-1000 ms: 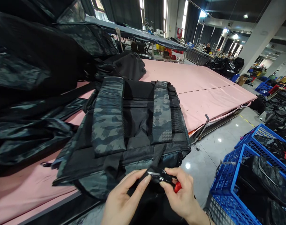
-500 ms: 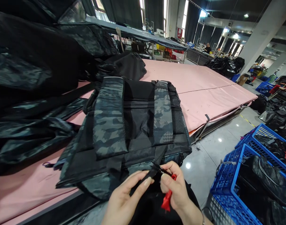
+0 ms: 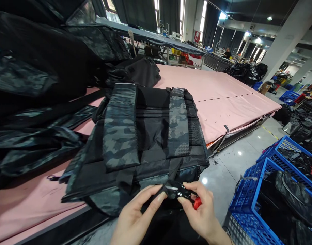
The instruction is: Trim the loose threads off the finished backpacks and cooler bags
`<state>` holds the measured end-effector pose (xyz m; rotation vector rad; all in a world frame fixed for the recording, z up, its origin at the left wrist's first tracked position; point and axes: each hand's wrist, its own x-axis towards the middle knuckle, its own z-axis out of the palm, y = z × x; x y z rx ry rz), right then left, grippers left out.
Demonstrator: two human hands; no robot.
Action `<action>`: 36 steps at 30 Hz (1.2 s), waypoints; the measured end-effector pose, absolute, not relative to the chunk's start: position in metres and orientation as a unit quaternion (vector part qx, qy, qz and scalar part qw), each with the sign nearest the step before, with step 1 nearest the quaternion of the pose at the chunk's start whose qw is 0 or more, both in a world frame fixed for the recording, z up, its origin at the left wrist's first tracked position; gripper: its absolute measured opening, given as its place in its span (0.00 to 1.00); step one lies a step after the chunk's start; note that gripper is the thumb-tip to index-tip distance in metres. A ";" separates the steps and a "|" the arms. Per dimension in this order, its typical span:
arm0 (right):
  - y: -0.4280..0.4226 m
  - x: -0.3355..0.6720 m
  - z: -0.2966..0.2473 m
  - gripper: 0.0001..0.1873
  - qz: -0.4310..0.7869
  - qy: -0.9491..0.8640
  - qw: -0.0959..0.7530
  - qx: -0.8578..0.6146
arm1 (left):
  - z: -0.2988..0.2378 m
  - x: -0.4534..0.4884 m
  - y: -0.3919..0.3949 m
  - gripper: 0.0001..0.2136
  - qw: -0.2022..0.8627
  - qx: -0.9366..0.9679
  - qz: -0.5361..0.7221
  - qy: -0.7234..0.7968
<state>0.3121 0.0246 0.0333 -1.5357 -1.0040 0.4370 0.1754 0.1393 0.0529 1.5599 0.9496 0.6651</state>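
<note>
A dark camouflage backpack (image 3: 145,136) lies back-up on the pink table (image 3: 222,102), its two shoulder straps facing me. A black webbing strap (image 3: 174,170) hangs from its lower edge. My left hand (image 3: 135,217) pinches the end of that strap between thumb and fingers. My right hand (image 3: 200,214) is closed on a small black tool with a red handle (image 3: 186,197), its tip held flat against the strap end beside my left fingertips. Both hands sit just off the table's near edge.
Piled black and camouflage bags (image 3: 38,85) cover the table's left side. Blue plastic crates (image 3: 273,190) filled with bags stand on the shiny floor at right. More bags lie heaped at far right (image 3: 304,122). Other tables and people sit far back.
My right hand had tilted the tool so its red end pointed down; now it has turned back level, red end to the right, tip at the strap again. My left hand stayed put.
</note>
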 end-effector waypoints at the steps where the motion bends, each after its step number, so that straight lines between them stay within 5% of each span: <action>1: 0.025 0.312 0.034 0.13 0.184 -0.432 0.588 -0.659 | 0.053 0.176 0.139 0.17 0.559 0.667 0.287 0.400; 10: 0.040 0.305 0.028 0.09 0.282 -0.326 0.668 -0.607 | 0.058 0.177 0.141 0.17 0.550 0.680 0.292 0.387; 17: 0.051 0.300 0.026 0.13 0.473 -0.217 0.739 -0.428 | 0.052 0.178 0.138 0.18 0.542 0.682 0.286 0.399; 30: 0.036 0.315 0.029 0.08 0.207 -0.442 0.609 -0.626 | 0.049 0.174 0.140 0.17 0.559 0.680 0.271 0.389; 36: 0.038 0.316 0.031 0.07 0.226 -0.399 0.628 -0.629 | 0.053 0.172 0.140 0.15 0.557 0.689 0.275 0.374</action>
